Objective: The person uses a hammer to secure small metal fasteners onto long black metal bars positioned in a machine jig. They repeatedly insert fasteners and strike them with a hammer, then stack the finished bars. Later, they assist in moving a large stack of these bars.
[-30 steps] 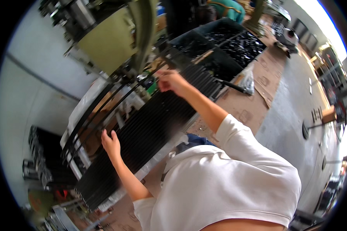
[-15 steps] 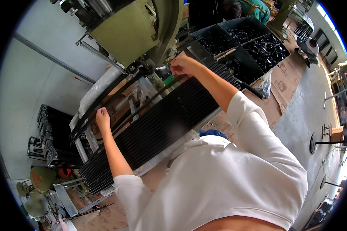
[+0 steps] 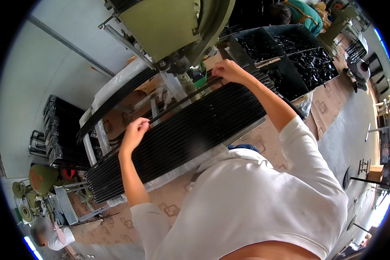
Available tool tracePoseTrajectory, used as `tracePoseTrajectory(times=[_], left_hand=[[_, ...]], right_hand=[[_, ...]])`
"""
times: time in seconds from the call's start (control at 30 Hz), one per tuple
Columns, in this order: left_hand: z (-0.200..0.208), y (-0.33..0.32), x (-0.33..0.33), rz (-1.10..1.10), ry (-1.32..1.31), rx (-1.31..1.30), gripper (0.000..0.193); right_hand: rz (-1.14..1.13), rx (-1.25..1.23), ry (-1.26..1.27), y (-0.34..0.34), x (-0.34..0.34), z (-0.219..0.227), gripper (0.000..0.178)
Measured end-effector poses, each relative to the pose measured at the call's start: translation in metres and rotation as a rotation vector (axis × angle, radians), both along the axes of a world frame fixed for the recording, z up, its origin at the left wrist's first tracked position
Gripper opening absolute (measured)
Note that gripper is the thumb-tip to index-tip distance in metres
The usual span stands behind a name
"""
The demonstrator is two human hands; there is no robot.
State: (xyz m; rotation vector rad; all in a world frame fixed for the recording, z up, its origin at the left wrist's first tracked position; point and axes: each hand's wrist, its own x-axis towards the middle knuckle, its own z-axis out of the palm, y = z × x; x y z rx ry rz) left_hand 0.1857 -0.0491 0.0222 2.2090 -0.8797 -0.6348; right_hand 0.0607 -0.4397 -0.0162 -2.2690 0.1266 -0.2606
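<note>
Pinched fingers of my left hand [image 3: 135, 132] grip a slim black metal bar [image 3: 175, 111]. It slants up toward my right hand [image 3: 229, 70], whose fingers are curled closed at the bar's far end. The bar lies along the far edge of a dense row of similar black bars [image 3: 190, 130], stacked side by side in front of me. Just beyond my hands stands an olive-green press machine [image 3: 162, 30]. More black bars [image 3: 112, 102] rest on a plastic-wrapped rail [image 3: 117, 82] beneath it.
A dark divided bin [image 3: 286, 73] with small black parts stands at the far right. A green container [image 3: 199, 74] sits by the press. Wrapped black stacks [image 3: 63, 134] lean at the left wall. Other people [image 3: 305, 15] are at the far right, right edge and lower left.
Both hands have moved right and my left hand slightly nearer the stacked row, with a bar now lying at its edge. The view has shifted, bringing a person into the lower left.
</note>
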Motion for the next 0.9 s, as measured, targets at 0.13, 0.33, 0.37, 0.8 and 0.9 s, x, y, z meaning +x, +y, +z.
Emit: tracePoseTrajectory(times=[0.13,0.33,0.37,0.8,0.9], left_hand=[[-0.002,-0.004,-0.009,-0.031,-0.174,-0.001,0.016],[-0.008,-0.018,0.012,0.042,-0.406,-0.154,0.015],[-0.006,-0.021,0.015,0.041,-0.446,-0.168,0.015],[-0.017,-0.028,0.056,-0.005,-0.435,-0.223,0.018],[-0.019,-0.027,0.054,0.014,-0.427,-0.221,0.018]], right_hand=[[0.048,-0.251,-0.046,0.021,-0.024,0.005,0.014],[-0.079,-0.370,-0.319,0.017,-0.007,0.014,0.013],[-0.081,-0.355,-0.315,0.016,-0.004,0.015,0.014],[-0.088,-0.380,-0.280,0.009,0.015,0.029,0.013],[-0.082,-0.392,-0.291,0.009,0.015,0.030,0.013]])
